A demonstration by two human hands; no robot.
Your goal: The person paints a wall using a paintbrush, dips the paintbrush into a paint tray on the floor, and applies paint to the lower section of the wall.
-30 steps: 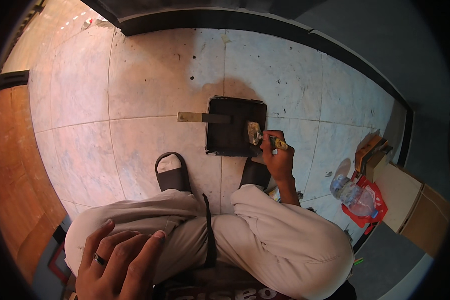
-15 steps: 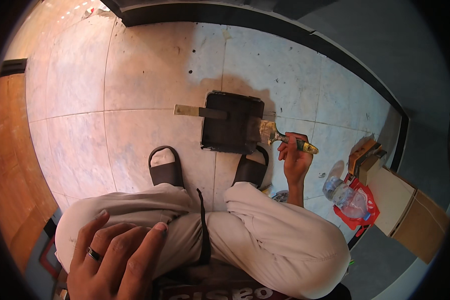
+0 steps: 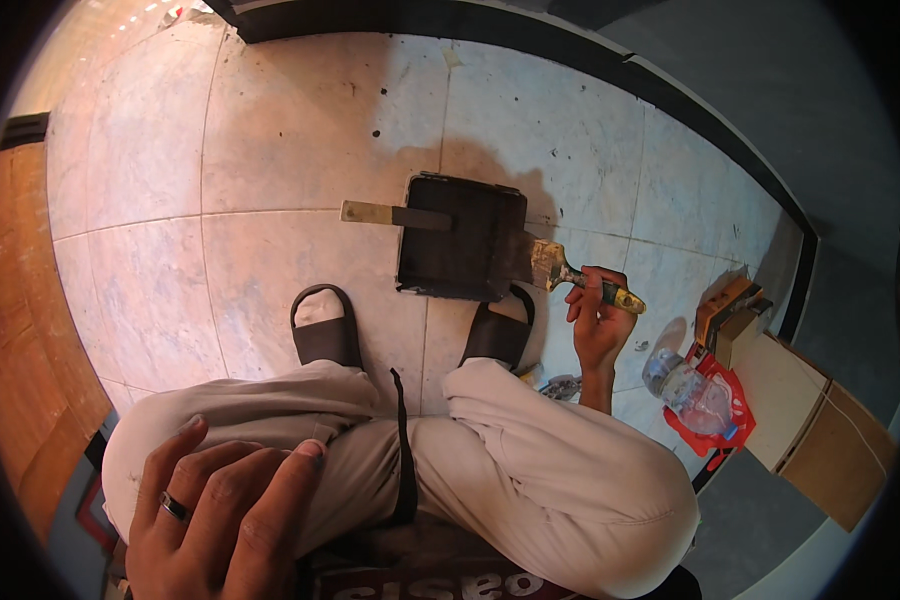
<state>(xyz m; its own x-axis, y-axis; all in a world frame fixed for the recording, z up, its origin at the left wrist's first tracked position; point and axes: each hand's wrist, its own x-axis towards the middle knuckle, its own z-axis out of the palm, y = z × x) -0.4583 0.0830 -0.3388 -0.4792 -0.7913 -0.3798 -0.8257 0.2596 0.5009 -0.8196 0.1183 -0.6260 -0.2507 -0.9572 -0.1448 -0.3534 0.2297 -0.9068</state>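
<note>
Where the tiled floor [image 3: 135, 180] spreads across the scene, pale trousers [image 3: 560, 470] fill the near side, with a cardboard box [image 3: 838, 455] at right. Beyond the knees, a dark square tray [image 3: 470, 184] rests on the floor, its near right corner beside the right sandal [image 3: 498, 337]. The left hand [image 3: 225, 510] is empty above the left thigh, fingers half curled and slightly apart; whether it touches the cloth cannot be told. The right hand [image 3: 602, 320] has its fingers clamped on the handle of a brush [image 3: 568, 275], whose dark bristle ends reach the tray's right edge. A flat strip [image 3: 395, 215] lies across the left rim, pale end outward. The step in hand appears to be loading or wiping the brush at the tray; the next move probably calls for a steady grip and bristles kept from dripping. Compared with one second earlier, the brush has shifted from inside the tray to its right edge, and the right hand stands farther right; the strip remains across the rim.
</note>
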